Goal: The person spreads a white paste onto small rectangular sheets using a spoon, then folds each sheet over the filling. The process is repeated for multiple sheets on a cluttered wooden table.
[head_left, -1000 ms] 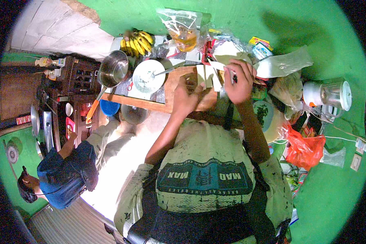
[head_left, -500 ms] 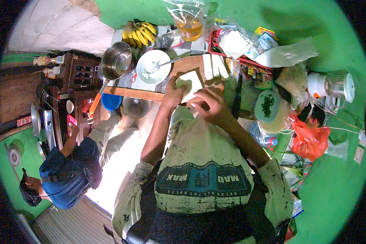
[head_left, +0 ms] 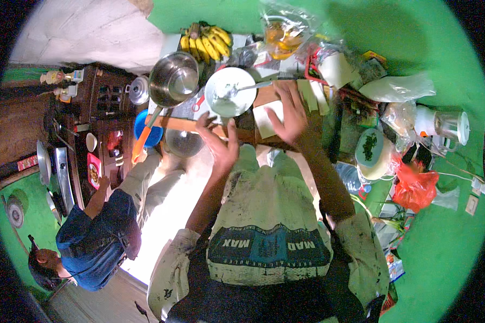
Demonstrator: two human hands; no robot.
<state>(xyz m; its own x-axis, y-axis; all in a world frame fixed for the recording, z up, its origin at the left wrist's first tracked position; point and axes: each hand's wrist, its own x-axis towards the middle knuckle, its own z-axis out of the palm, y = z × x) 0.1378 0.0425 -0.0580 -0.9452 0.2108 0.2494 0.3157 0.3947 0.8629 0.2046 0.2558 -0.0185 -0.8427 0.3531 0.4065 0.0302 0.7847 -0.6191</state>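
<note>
A white square sheet [head_left: 264,119], like a pastry wrapper, lies flat on the wooden board [head_left: 247,125] before me. My right hand [head_left: 293,119] is over the sheet's right side with its fingers spread, their tips close to the end of a spoon handle [head_left: 257,85]. That spoon rests in a white bowl [head_left: 221,105] holding a pale mixture. My left hand [head_left: 221,144] hovers at the board's near edge, left of the sheet, fingers apart and holding nothing. More pale folded strips [head_left: 318,96] lie on the board to the right.
A steel saucepan [head_left: 173,81] with an orange handle stands left of the bowl, bananas [head_left: 207,44] behind. Chopped greens lie on a pale tray [head_left: 367,148] at right, near a red plastic bag [head_left: 415,185]. Another person [head_left: 94,237] sits at left, beside a blue container [head_left: 148,132].
The square sheet has gone from my hands to the board. My left hand has let go and drawn left; my right hand has opened above the sheet. The view has shifted slightly.
</note>
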